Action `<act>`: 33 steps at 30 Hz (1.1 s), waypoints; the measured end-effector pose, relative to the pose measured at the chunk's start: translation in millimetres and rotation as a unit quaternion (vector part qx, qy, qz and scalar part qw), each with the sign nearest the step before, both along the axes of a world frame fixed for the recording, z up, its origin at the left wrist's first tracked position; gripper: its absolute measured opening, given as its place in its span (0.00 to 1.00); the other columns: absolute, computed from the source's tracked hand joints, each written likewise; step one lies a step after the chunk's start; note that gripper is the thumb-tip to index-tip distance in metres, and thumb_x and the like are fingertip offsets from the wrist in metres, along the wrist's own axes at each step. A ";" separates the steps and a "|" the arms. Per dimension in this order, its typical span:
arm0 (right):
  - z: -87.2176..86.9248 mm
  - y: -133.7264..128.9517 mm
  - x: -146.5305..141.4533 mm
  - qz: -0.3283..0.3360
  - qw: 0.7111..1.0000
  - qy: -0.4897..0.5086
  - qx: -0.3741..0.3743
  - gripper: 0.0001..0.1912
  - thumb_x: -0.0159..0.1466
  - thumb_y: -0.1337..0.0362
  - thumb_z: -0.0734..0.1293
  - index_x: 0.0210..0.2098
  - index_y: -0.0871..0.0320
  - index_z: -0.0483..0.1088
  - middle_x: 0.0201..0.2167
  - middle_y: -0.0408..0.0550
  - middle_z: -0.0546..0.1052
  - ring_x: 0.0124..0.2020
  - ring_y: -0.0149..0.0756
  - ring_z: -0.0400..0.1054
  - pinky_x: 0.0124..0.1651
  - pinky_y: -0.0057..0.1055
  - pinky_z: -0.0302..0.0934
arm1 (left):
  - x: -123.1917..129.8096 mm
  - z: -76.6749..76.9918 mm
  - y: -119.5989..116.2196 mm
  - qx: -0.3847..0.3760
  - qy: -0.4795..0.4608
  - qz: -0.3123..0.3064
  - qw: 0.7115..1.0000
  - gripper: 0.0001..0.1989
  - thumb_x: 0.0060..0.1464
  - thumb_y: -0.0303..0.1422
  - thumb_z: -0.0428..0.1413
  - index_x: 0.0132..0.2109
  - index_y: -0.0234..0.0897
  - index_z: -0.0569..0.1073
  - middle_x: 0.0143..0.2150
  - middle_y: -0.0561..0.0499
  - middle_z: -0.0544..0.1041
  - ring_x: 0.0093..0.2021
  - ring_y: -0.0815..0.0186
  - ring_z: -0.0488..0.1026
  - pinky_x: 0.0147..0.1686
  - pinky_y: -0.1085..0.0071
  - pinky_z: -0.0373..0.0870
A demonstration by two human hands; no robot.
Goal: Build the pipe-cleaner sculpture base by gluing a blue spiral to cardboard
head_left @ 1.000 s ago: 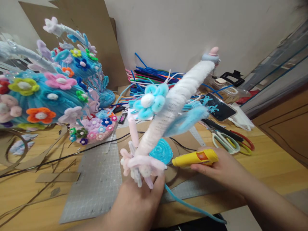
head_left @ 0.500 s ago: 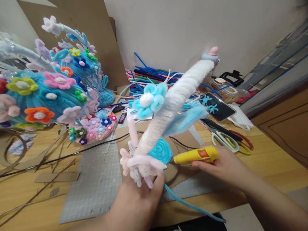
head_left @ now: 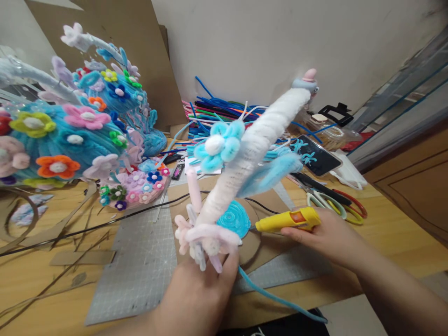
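- Right hand is wrapped round the yellow glue gun, its long axis running left, nozzle just beside the blue coil's right rim.
- Coil's on cardboard, inward from the worktop's near edge, left of that grip, just beyond the left hand.
- Left fingertips hidden behind pale petals; can't tell their hold; blue strand trails nearby, rightward.

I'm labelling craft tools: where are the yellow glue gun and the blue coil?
Yellow glue gun (head_left: pixel 280 222): head view, front of its body.
Blue coil (head_left: pixel 235 220): head view, right of its centre.
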State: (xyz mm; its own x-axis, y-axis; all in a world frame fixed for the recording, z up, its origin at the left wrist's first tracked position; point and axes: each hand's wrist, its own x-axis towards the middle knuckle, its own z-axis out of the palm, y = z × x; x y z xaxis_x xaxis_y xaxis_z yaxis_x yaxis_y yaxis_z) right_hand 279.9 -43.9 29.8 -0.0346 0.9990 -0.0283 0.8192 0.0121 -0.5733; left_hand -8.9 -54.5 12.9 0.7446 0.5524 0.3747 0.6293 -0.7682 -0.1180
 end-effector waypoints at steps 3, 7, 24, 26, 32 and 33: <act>1.9 0.6 -0.1 -0.026 0.998 -0.021 -0.044 0.19 0.53 0.44 0.68 0.29 0.53 0.76 0.27 0.46 0.80 0.28 0.46 0.74 0.29 0.40 0.68 | 0.0 -0.1 0.1 0.000 0.000 -0.003 1.000 0.21 0.53 0.17 0.48 0.52 0.33 0.70 0.46 0.39 0.77 0.42 0.54 0.77 0.42 0.49 0.76; 3.2 2.0 -1.8 -0.034 0.998 -0.032 -0.051 0.20 0.53 0.42 0.67 0.28 0.52 0.76 0.27 0.46 0.79 0.28 0.46 0.73 0.30 0.40 0.67 | -0.5 -0.8 0.2 -0.006 -0.008 -0.010 1.000 0.20 0.53 0.17 0.48 0.52 0.33 0.71 0.47 0.39 0.77 0.42 0.54 0.77 0.44 0.48 0.75; 2.9 15.9 15.2 -0.013 0.997 0.071 -0.027 0.21 0.58 0.44 0.64 0.27 0.55 0.73 0.24 0.47 0.78 0.24 0.39 0.71 0.25 0.33 0.65 | -0.4 2.8 -0.6 -0.019 -0.014 0.003 1.000 0.18 0.55 0.19 0.50 0.52 0.33 0.71 0.47 0.38 0.77 0.45 0.52 0.76 0.44 0.48 0.76; 1.3 25.4 23.3 -0.047 0.990 0.121 -0.047 0.24 0.60 0.42 0.61 0.28 0.57 0.71 0.24 0.48 0.76 0.22 0.35 0.68 0.24 0.31 0.63 | 0.4 4.3 -0.7 -0.024 -0.012 0.006 1.000 0.17 0.56 0.21 0.50 0.52 0.34 0.71 0.47 0.39 0.77 0.44 0.52 0.77 0.43 0.49 0.76; -10.9 40.3 33.1 -0.130 0.985 0.118 0.002 0.27 0.61 0.47 0.63 0.52 0.58 0.66 0.42 0.54 0.77 0.42 0.45 0.72 0.43 0.39 0.67 | 4.3 2.4 -1.3 0.000 -0.015 0.031 0.999 0.14 0.59 0.23 0.48 0.52 0.32 0.69 0.44 0.39 0.75 0.41 0.55 0.76 0.40 0.54 0.78; -11.4 36.1 29.4 -0.147 0.985 0.067 0.060 0.28 0.60 0.49 0.64 0.54 0.58 0.65 0.46 0.55 0.75 0.46 0.48 0.70 0.47 0.43 0.66 | 4.2 0.5 -1.5 0.007 -0.020 0.039 0.999 0.14 0.59 0.23 0.48 0.51 0.31 0.69 0.44 0.38 0.75 0.41 0.55 0.76 0.38 0.55 0.78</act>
State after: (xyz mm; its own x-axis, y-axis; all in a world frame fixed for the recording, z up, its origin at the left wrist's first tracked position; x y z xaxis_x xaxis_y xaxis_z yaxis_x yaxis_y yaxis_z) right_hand 309.3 -7.9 18.4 0.2603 0.9626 0.0748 0.7140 -0.1398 -0.6861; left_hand -4.7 -56.0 13.5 0.6833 0.6034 0.4111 0.6920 -0.7148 -0.1010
